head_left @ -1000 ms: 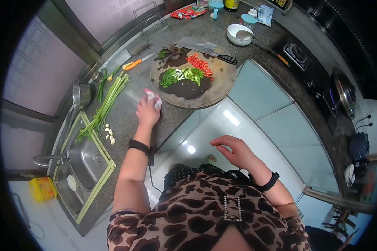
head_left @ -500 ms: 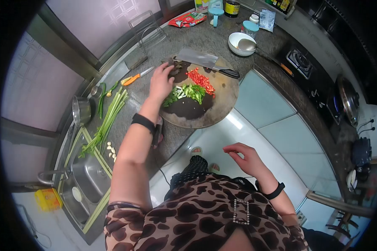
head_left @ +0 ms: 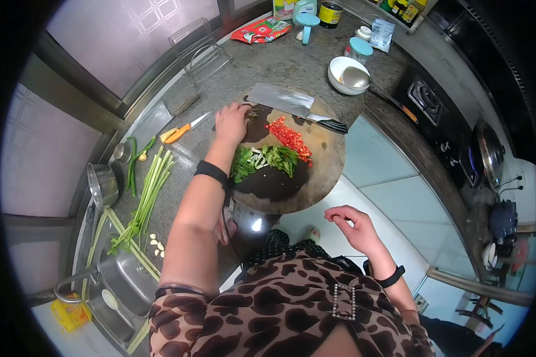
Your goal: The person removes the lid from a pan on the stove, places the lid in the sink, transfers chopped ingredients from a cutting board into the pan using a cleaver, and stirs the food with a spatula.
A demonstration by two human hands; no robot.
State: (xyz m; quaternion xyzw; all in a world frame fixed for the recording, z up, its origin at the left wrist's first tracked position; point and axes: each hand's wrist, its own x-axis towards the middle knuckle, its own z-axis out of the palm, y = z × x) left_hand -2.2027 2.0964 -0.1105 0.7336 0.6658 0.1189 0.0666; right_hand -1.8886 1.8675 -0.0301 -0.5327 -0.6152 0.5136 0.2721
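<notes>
My left hand [head_left: 231,124] is closed over the dark leaves [head_left: 252,114] at the left edge of the round chopping board [head_left: 324,172]. Most of the leaves are hidden under its fingers. Chopped green vegetables [head_left: 274,158] lie just below this hand, beside chopped red peppers [head_left: 290,139]. Across the board's far side rests a cleaver [head_left: 280,98] with a black handle. My right hand [head_left: 352,229] hangs in the air off the counter's front edge, its fingers loosely curled together, nothing in them.
Left of the board are an orange-handled knife [head_left: 177,133], green stalks [head_left: 150,199], garlic cloves [head_left: 156,245], a metal pot [head_left: 103,185] and a sink [head_left: 128,279]. A white bowl [head_left: 346,86] with a ladle [head_left: 356,78] stands near the stove [head_left: 426,98].
My left hand has left the pink-and-white item near the counter edge, moved up to the board and closed over the dark leaves. My right hand has shifted slightly right and its fingers have curled more.
</notes>
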